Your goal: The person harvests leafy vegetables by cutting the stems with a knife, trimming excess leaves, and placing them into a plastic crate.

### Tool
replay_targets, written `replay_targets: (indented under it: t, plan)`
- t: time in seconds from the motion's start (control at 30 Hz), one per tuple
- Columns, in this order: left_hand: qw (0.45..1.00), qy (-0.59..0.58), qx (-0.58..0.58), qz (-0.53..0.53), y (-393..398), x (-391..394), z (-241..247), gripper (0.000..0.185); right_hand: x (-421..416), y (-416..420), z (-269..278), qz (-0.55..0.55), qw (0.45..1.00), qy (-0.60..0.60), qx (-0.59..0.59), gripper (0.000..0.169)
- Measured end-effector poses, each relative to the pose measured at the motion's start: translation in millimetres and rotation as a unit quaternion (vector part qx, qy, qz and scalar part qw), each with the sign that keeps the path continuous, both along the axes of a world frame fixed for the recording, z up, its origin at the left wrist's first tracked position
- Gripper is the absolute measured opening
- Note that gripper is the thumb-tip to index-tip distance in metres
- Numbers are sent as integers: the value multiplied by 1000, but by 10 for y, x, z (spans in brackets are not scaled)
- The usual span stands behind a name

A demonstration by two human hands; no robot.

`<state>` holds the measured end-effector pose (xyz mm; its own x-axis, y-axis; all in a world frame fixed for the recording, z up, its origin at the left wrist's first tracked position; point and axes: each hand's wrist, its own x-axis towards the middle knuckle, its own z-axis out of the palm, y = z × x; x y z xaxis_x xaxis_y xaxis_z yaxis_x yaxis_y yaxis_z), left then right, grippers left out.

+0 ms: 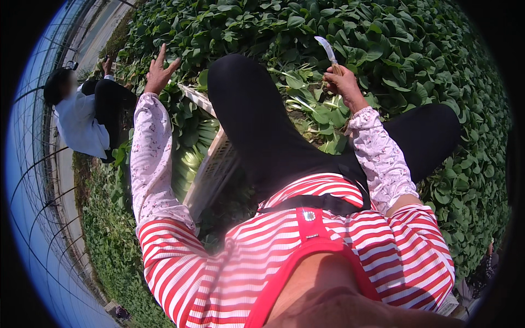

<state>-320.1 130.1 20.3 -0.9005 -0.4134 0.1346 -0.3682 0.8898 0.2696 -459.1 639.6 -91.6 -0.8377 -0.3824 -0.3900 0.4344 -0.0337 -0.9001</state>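
My right hand (343, 85) grips the wooden handle of a small curved knife (327, 48), its blade pointing up and away over the leaves. My left hand (160, 73) is raised with its fingers spread and holds nothing. Below that hand stands a pale plastic crate (213, 158) beside my leg, and green leafy vegetables with pale stalks (189, 166) lie packed in it. Between my knees, cut leafy greens (313, 105) lie on the soil, with their whitish stems showing. Part of the crate is hidden by my left sleeve and leg.
Dense rows of leafy greens (410, 53) grow ahead and to the right. At the left another person (82, 115) crouches near the edge of the bed. Behind that person runs a pale path (67, 197) beneath a greenhouse frame (35, 176).
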Motion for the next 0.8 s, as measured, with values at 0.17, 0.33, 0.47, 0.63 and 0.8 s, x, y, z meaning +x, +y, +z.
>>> replay_targets:
  t: [0.17,0.33,0.47,0.63,0.8]
  plan:
    - [960,-142,208,-122,644,-872,249,63,-297,-309,-182,54,984,92,142,21]
    - [927,-244,119,-259,1348,-1781,-44,55,-734,-645,-554,84,936,90,329,42]
    - [879,-306,127,-343,1822,-2419,-512,57,-1004,-625,-817,142,919,19,368,43]
    - [807,-349,115,-464,2509,-3119,-983,56,-1456,-9,-778,332,829,111,435,40]
    - [759,-343,100,-544,3203,-3425,-1145,54,-1729,1194,-8,400,709,127,567,29]
